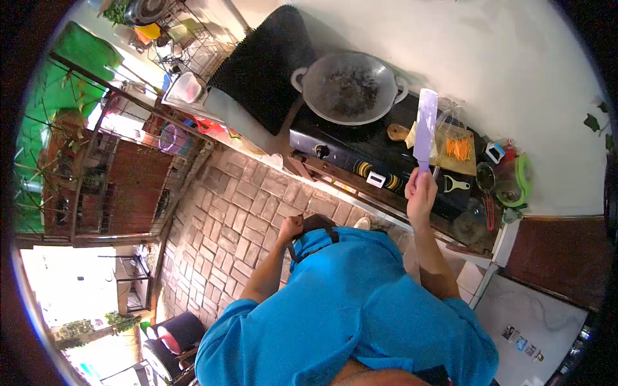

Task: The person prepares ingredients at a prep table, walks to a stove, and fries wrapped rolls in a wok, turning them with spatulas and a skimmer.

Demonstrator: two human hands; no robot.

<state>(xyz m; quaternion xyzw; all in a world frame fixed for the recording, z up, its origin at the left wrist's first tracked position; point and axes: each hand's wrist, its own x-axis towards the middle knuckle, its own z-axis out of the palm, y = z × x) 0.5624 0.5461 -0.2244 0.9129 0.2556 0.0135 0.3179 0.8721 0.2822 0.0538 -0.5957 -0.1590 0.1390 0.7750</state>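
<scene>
My right hand [421,193] is closed round the handle of a knife with a purple blade [425,128], held up over the stove's right part. Beneath and beside the blade lies a wooden cutting board [465,166] with shredded orange food [458,148] on it. A pale piece of food is partly hidden by the blade. At my waist my left hand [293,226] is closed beside a dark strap or bag [318,222]; whether it grips anything cannot be made out. A large grey wok [351,89] sits on the black stove [360,141], left of the knife.
A peeler [457,184], a strainer [486,177] and a green-rimmed container [523,180] are right of the board. A black panel [261,71] stands left of the wok. Further left is a dish rack [193,48]; a brick floor [225,199] lies below.
</scene>
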